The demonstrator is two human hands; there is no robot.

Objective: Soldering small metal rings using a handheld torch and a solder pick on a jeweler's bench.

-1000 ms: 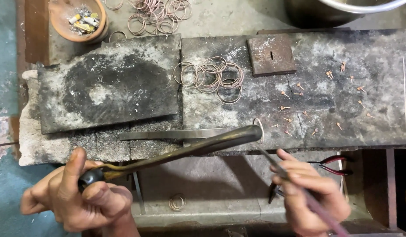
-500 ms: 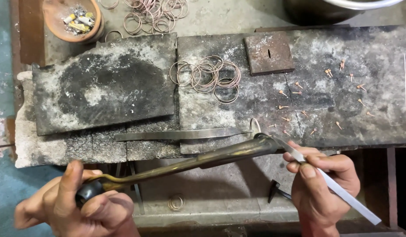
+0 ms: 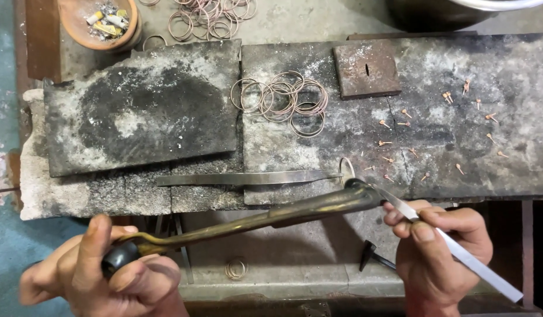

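Note:
My left hand (image 3: 101,271) grips the black knob end of a long brass torch (image 3: 265,218), whose nozzle points right toward a single wire ring (image 3: 346,167) at the slab's front edge. In my right hand (image 3: 439,252) I pinch long steel tweezers (image 3: 459,252), their tip close to the torch nozzle and that ring. A second pair of long tweezers (image 3: 248,178) lies flat on the charred grey slab (image 3: 471,152). A pile of thin copper-coloured rings (image 3: 283,100) sits on the slab's middle. Several tiny copper pins (image 3: 412,138) are scattered to the right.
A blackened rectangular block (image 3: 142,105) lies at left. A rusty square metal plate (image 3: 366,68) with a slot sits at the back. More rings (image 3: 213,13) and a clay bowl (image 3: 83,29) of scraps are at the top. One ring bundle (image 3: 236,269) rests on the lower ledge.
The right hand has shifted left and up, bringing the tweezer tip to the torch nozzle by the ring. The torch nozzle moved right along the slab's front edge.

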